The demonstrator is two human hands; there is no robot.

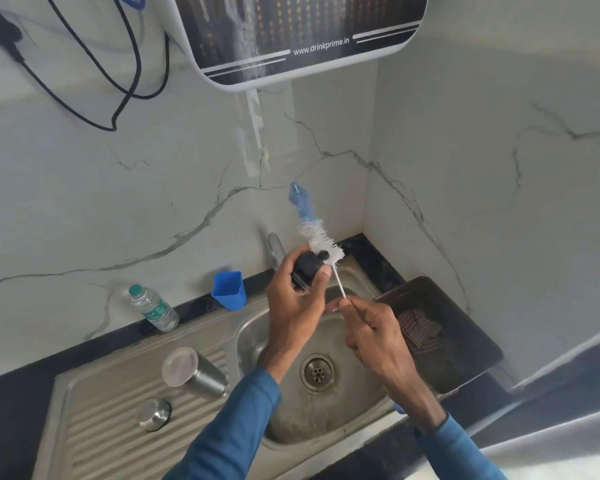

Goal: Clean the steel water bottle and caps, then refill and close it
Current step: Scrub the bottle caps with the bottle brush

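Observation:
My left hand (293, 303) holds a black inner cap (307, 266) above the sink bowl. In my right hand (378, 336) is the thin white handle of a bottle brush (321, 242), whose white and blue bristles press against the cap's upper side. The steel bottle (196, 374) stands upside down on the ribbed drainboard (97, 420), left of the bowl. A steel outer cap (154, 414) rests on the drainboard in front of the bottle.
The steel sink bowl (257, 341) has a round drain (317, 371) and a tap (276, 249) behind my left hand. A blue cup (229, 289) and a plastic water bottle (153, 308) stand on the dark counter. A dark tray (444, 341) sits at right. A water purifier (291, 32) hangs above.

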